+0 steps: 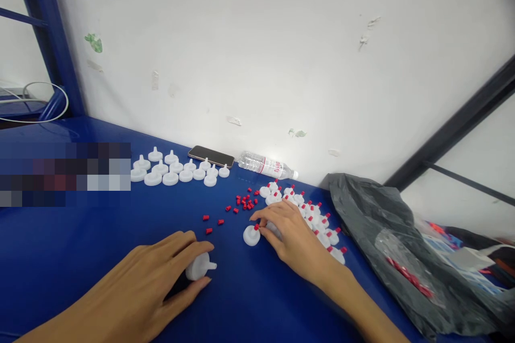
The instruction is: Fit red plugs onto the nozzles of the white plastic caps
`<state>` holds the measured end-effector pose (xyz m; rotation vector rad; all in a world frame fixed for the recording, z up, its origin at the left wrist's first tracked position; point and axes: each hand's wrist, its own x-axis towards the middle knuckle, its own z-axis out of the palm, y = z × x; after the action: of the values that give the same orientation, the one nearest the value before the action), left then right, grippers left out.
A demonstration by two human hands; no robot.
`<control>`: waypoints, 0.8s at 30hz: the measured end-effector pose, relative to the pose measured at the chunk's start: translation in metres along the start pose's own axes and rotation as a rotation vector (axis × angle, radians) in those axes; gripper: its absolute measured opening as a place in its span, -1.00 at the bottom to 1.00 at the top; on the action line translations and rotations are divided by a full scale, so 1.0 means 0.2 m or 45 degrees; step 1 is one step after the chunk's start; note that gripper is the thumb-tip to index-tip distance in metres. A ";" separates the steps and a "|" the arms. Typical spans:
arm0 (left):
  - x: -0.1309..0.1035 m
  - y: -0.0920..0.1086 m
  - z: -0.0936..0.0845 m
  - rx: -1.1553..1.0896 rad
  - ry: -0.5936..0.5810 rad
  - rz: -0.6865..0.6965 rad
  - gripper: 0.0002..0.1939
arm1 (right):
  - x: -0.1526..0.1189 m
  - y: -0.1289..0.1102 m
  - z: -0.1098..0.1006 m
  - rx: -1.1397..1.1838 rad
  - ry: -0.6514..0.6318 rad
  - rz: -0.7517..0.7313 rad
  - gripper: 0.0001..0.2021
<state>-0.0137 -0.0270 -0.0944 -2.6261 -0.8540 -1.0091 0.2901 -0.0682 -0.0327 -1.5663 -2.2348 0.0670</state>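
My left hand (161,273) is closed round a white nozzle cap (198,267), tilted with its bare spout to the right. My right hand (292,233) is closed, with thumb and index finger at the red tip of another white nozzle cap (251,236). A further white piece (274,230) shows partly between that hand's fingers. Small red tips (246,202) lie scattered on the blue table between the hands. White nozzle caps with red tips (322,222) stand grouped beyond and beside my right hand, which hides some of them.
White nozzle caps without tips (170,178) stand at the back left. A phone (211,156) and a clear bottle (265,165) lie along the wall. A dark grey bag (362,214) with a clear pouch of red pieces (410,276) is at right. A blurred patch covers the left.
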 end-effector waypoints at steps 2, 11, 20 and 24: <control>0.01 0.00 0.00 0.034 0.032 -0.008 -0.54 | 0.00 0.01 0.00 -0.018 0.055 -0.055 -0.76; 0.10 0.03 -0.09 -0.189 -0.023 -0.059 -0.55 | -0.04 -0.15 -0.01 0.262 0.435 -0.383 -0.69; 0.10 0.05 -0.12 -0.250 -0.009 -0.020 -0.55 | -0.07 -0.31 0.12 0.528 0.236 -0.521 -0.81; 0.11 0.05 -0.13 -0.252 0.004 -0.004 -0.51 | -0.07 -0.31 0.13 0.571 0.271 -0.510 -0.83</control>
<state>-0.0097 -0.0353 -0.0605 -2.7849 -0.7953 -1.1535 0.2291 -0.0985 -0.0433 -0.8400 -2.1312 0.2533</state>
